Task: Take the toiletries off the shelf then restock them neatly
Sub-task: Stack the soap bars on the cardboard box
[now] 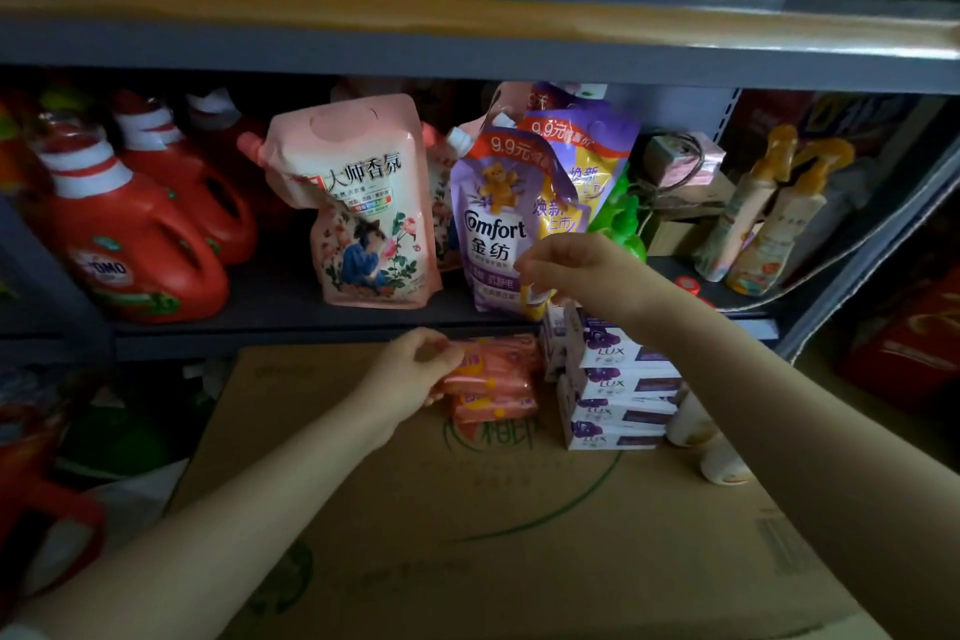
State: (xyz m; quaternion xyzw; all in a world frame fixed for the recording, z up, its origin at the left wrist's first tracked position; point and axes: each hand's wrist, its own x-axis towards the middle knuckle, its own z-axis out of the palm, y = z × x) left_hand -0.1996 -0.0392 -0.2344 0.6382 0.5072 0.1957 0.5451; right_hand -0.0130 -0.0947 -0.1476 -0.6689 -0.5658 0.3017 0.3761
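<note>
My left hand (pixel 413 372) grips the top orange soap pack (pixel 498 361) of a small stack lying on a cardboard box (pixel 467 535). Right of that stack stand several white and purple Lux soap boxes (pixel 618 390), piled up. My right hand (pixel 566 270) hovers above the Lux pile, in front of the purple Comfort pouch (pixel 498 218) on the middle shelf (pixel 322 327); its fingers are curled and I see nothing in them. A pink refill pouch (pixel 363 203) stands upright left of the Comfort pouch.
Red Omo detergent jugs (pixel 135 234) fill the shelf's left side. Two cream spray bottles (pixel 763 213) lean at the right. White bottles (pixel 722 463) lie on the box by my right forearm. Packs crowd the upper shelf (pixel 363 10).
</note>
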